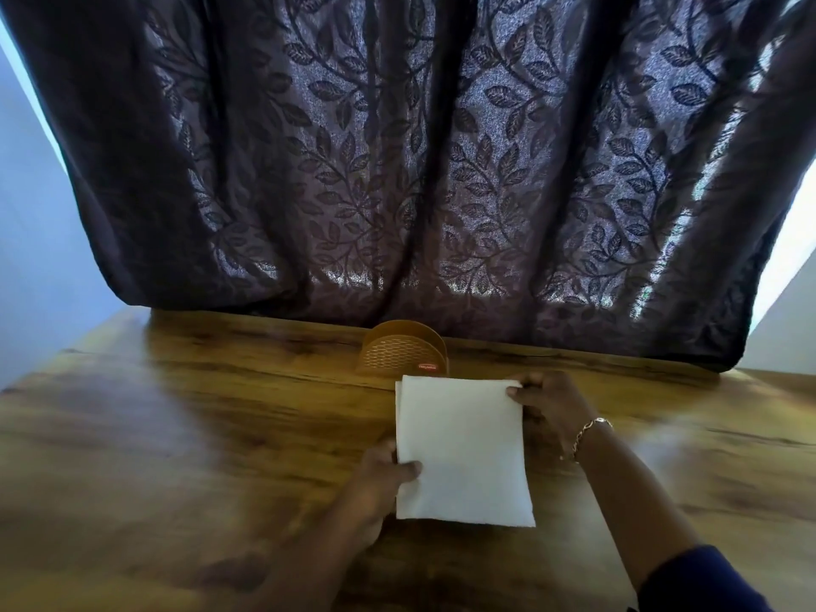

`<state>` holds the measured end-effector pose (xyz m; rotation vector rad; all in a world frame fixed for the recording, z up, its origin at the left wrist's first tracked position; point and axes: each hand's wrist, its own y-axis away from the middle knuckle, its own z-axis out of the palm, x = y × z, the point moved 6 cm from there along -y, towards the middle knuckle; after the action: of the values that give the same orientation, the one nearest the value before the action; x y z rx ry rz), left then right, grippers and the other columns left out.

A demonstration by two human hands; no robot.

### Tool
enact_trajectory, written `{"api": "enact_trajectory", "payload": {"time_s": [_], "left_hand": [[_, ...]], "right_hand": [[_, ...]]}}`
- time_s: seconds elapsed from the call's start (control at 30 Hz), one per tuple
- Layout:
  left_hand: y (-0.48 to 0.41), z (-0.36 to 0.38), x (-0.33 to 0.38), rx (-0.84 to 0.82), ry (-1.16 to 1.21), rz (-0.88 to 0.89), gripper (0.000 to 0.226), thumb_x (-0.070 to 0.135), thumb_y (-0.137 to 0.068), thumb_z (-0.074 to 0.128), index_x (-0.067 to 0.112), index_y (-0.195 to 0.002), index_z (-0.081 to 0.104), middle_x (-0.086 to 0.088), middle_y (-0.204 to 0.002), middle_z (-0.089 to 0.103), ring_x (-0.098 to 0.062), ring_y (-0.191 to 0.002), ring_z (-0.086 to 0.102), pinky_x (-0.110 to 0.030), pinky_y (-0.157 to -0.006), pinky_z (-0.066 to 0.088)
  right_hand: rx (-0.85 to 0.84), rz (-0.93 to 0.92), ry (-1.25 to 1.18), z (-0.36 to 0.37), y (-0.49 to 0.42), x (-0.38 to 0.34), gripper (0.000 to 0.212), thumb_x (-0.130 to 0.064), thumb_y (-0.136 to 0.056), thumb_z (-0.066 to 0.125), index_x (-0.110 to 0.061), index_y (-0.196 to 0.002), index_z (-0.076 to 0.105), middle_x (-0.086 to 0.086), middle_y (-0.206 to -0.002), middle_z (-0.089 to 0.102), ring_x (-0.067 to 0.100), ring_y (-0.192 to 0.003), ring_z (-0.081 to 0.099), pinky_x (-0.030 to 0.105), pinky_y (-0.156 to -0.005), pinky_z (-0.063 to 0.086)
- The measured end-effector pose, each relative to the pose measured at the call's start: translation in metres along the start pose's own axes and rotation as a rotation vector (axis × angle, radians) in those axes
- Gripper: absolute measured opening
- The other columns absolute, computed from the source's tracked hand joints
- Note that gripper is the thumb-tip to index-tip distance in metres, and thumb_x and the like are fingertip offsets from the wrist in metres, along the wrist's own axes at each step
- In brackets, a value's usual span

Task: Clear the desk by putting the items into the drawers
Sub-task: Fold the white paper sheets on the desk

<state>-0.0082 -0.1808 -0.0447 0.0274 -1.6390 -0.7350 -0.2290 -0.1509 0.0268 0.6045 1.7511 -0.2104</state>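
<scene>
Pinching the left edge of the napkin stack (pixel 461 452), the left hand (pixel 375 483) shows its thumb on top, fingers hidden underneath. A holder (pixel 404 353) stands just behind, label unreadable. The right hand (pixel 552 408) pinches the far right corner over the desk (pixel 176 413).

Glossy wooden desk (pixel 176 435) — brown napkin holder (pixel 402 348) upright near its far edge

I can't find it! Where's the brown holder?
In the head view, the holder stands at the far middle of the desk, before the curtain, just behind the white napkins.
</scene>
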Motion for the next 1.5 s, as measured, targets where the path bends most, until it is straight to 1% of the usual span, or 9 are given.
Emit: {"api": "enact_trajectory", "payload": {"time_s": [0.13, 0.37, 0.6, 0.73, 0.8, 0.9, 1.1, 1.23, 1.5], "left_hand": [[0.003, 0.005, -0.009, -0.031, 0.153, -0.128, 0.04, 0.006, -0.086, 0.061, 0.016, -0.124, 0.051, -0.01, -0.12, 0.057, -0.031, -0.11, 0.053, -0.052, -0.096, 0.046], [0.003, 0.005, -0.012, -0.01, 0.264, -0.173, 0.036, -0.001, -0.088, 0.056, 0.015, -0.119, 0.048, -0.014, -0.12, 0.056, -0.035, -0.11, 0.053, -0.054, -0.094, 0.046], [0.015, -0.007, 0.015, 0.005, 0.028, 0.093, 0.028, 0.009, -0.091, 0.054, 0.022, -0.115, 0.053, 0.001, -0.111, 0.06, -0.021, -0.103, 0.054, -0.041, -0.09, 0.05], [0.021, -0.01, 0.039, -0.028, 0.061, 0.337, 0.035, -0.001, -0.087, 0.055, 0.028, -0.106, 0.057, 0.002, -0.107, 0.065, -0.018, -0.104, 0.059, -0.038, -0.087, 0.052], [0.025, -0.01, 0.043, -0.062, 0.028, 0.38, 0.037, -0.001, -0.081, 0.063, 0.026, -0.105, 0.059, -0.005, -0.11, 0.063, -0.025, -0.107, 0.057, -0.047, -0.091, 0.051], [0.026, -0.01, 0.043, -0.051, -0.048, 0.407, 0.032, 0.001, -0.079, 0.067, 0.029, -0.093, 0.061, 0.0, -0.097, 0.063, -0.023, -0.097, 0.057, -0.037, -0.079, 0.054], [0.024, -0.006, 0.04, 0.013, -0.018, 0.303, 0.022, 0.025, -0.081, 0.069, 0.033, -0.094, 0.053, 0.001, -0.105, 0.06, -0.015, -0.096, 0.056, -0.037, -0.086, 0.051], [0.021, 0.001, 0.037, -0.006, -0.008, 0.26, 0.063, 0.036, -0.071, 0.075, 0.023, -0.125, 0.045, -0.002, -0.121, 0.053, -0.024, -0.112, 0.051, -0.05, -0.097, 0.046], [0.018, -0.01, 0.039, -0.006, 0.104, 0.214, 0.015, 0.021, -0.088, 0.06, 0.023, -0.101, 0.052, 0.0, -0.1, 0.059, -0.018, -0.093, 0.054, -0.04, -0.083, 0.048]], "right_hand": [[-0.026, -0.008, 0.069, 0.003, 0.001, -0.008, 0.015, 0.008, -0.085, 0.056, -0.006, -0.084, 0.06, 0.006, -0.076, 0.061, 0.023, -0.079, 0.061, 0.032, -0.069, 0.054], [0.079, -0.519, 0.576, 0.026, 0.05, -0.027, 0.013, -0.01, -0.088, 0.058, -0.016, -0.094, 0.068, -0.003, -0.078, 0.066, 0.016, -0.073, 0.062, 0.024, -0.065, 0.047], [-0.164, -0.06, -0.16, 0.015, 0.031, 0.01, 0.015, -0.011, -0.086, 0.06, -0.01, -0.1, 0.064, 0.008, -0.098, 0.07, 0.026, -0.096, 0.065, 0.041, -0.085, 0.054], [-0.149, -0.188, -0.357, 0.009, 0.036, -0.001, 0.034, -0.001, -0.084, 0.057, -0.015, -0.057, 0.071, -0.003, -0.057, 0.067, 0.007, -0.062, 0.063, 0.02, -0.059, 0.053], [-0.236, -0.284, -0.381, 0.011, 0.037, -0.008, 0.012, -0.022, -0.076, 0.07, -0.019, -0.066, 0.075, -0.002, -0.065, 0.069, 0.008, -0.065, 0.063, 0.018, -0.059, 0.052], [-0.388, -0.264, -0.312, 0.022, 0.034, 0.007, 0.053, -0.044, -0.048, 0.084, -0.019, -0.094, 0.073, 0.003, -0.095, 0.073, 0.017, -0.088, 0.067, 0.031, -0.073, 0.057], [-0.338, -0.148, -0.354, 0.032, 0.032, 0.023, 0.045, -0.027, -0.051, 0.077, -0.008, -0.091, 0.068, 0.005, -0.087, 0.073, 0.022, -0.084, 0.068, 0.032, -0.068, 0.058], [-0.346, -0.101, -0.341, 0.045, 0.036, 0.014, 0.046, -0.022, -0.052, 0.079, -0.011, -0.094, 0.067, 0.006, -0.088, 0.073, 0.022, -0.084, 0.07, 0.037, -0.069, 0.058], [-0.225, -0.163, -0.336, 0.025, 0.021, -0.015, 0.016, -0.008, -0.088, 0.055, -0.01, -0.1, 0.065, 0.01, -0.101, 0.067, 0.025, -0.097, 0.06, 0.042, -0.083, 0.049]]}}
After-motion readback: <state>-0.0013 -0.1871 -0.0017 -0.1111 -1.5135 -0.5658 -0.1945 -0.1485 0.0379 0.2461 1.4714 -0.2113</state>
